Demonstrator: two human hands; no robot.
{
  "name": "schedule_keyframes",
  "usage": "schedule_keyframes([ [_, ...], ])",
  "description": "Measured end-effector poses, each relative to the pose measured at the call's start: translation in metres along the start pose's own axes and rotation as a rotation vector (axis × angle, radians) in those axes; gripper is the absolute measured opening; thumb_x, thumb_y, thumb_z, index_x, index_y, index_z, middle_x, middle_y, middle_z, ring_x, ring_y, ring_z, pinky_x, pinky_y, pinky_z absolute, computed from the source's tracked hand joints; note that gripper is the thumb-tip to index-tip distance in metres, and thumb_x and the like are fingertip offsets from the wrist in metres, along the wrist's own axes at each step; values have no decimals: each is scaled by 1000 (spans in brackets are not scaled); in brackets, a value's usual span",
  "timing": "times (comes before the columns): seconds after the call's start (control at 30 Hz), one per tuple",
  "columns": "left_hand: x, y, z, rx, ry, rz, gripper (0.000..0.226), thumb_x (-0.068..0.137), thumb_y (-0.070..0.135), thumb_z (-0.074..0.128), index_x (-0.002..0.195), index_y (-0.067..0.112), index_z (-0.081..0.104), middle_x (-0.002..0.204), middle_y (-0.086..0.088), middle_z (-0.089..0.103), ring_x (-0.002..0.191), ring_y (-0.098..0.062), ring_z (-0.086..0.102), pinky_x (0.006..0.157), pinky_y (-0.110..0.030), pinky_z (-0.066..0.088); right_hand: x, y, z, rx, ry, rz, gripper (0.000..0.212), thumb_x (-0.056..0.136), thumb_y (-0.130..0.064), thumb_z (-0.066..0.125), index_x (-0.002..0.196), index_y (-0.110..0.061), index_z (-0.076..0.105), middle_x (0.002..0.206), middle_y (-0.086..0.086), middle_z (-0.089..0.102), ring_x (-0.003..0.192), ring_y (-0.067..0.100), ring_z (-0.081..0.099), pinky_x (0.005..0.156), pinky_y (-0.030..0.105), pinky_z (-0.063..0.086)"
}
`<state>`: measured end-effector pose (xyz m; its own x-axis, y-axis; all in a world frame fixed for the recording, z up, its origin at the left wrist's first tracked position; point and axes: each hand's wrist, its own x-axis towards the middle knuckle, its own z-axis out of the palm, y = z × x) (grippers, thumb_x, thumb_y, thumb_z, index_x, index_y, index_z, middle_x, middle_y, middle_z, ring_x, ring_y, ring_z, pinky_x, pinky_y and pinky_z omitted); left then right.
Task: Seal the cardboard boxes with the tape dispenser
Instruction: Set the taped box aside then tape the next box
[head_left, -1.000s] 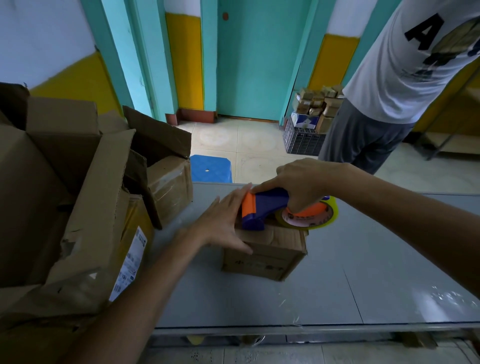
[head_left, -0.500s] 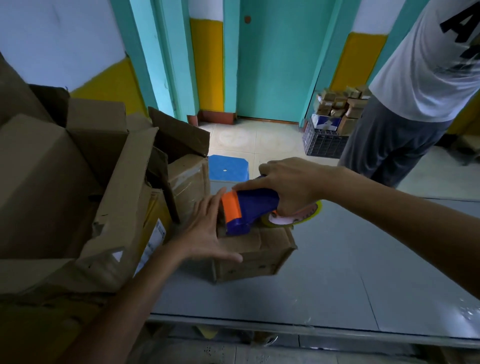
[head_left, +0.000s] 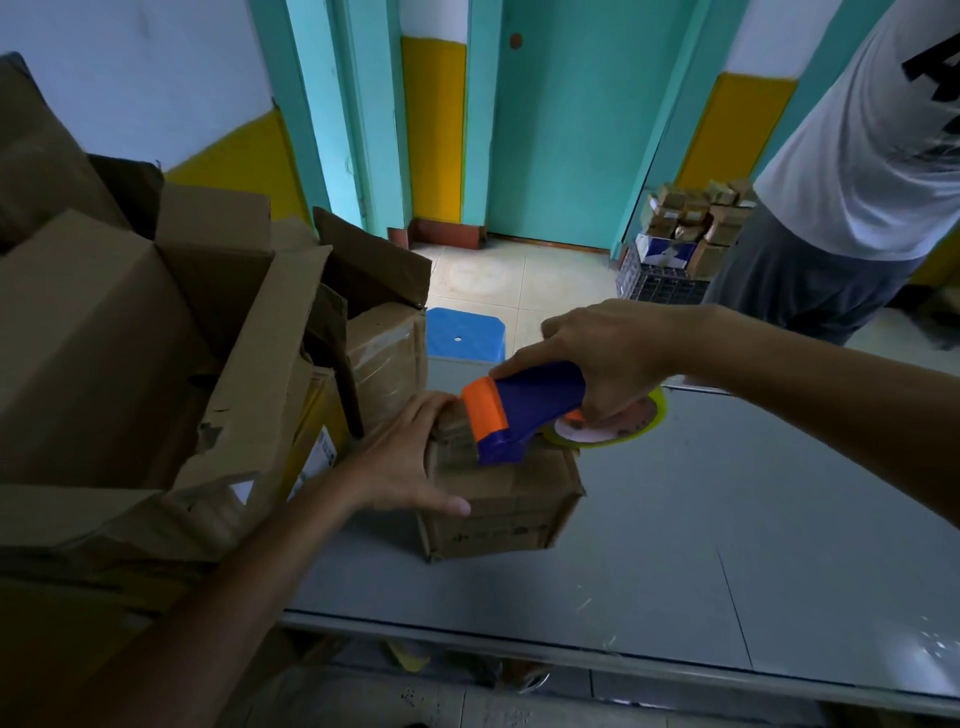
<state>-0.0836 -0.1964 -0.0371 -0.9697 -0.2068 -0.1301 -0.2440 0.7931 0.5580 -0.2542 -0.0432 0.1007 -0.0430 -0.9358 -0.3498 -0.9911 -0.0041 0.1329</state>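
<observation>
A small brown cardboard box sits on the grey table, left of centre. My left hand rests on the box's left side with the thumb along the near top edge and the fingers over the far corner. On the box top lies a blue and orange tape dispenser, its yellow-rimmed tape roll hanging past the right edge. My right hand grips the dispenser's handle from above.
A heap of large open cardboard boxes fills the left side, close to the small box. Beyond the table stand a blue stool and a crate of small boxes. A person in a white shirt stands at the far right.
The small box has slid left toward the box heap, with both hands on it. The dispenser has moved toward the box's left end. My left thumb has closed onto the near top edge.
</observation>
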Motion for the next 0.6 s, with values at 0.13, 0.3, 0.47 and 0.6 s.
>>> schedule_keyframes([
  [0.13,0,2,-3,22,-29,-15,116,55,53,82,143,30,9,146,11,14,131,-13,24,102,-36,33,-35,28,5,11,-1,89,77,81,-42,62,141,-51,15,108,-5,48,89,11,46,70,25,39],
  [0.3,-2,4,-7,61,-80,-52,124,47,66,74,143,34,2,147,16,7,137,-18,18,110,-45,29,-95,61,32,43,2,251,81,79,-47,65,139,-54,12,112,-13,48,88,3,45,66,12,35],
  [0.47,7,28,-18,424,-176,-16,127,61,65,72,147,25,-13,154,8,-20,143,-20,-7,116,-43,9,-110,58,61,101,128,273,79,77,-48,65,139,-53,17,105,-11,49,91,8,48,68,18,35],
  [0.6,17,43,-21,497,-290,-5,125,57,72,69,141,45,-19,156,-4,-12,144,-28,-1,114,-48,12,-111,59,54,104,177,277,81,77,-46,67,140,-52,17,106,-9,49,90,9,48,67,17,36],
])
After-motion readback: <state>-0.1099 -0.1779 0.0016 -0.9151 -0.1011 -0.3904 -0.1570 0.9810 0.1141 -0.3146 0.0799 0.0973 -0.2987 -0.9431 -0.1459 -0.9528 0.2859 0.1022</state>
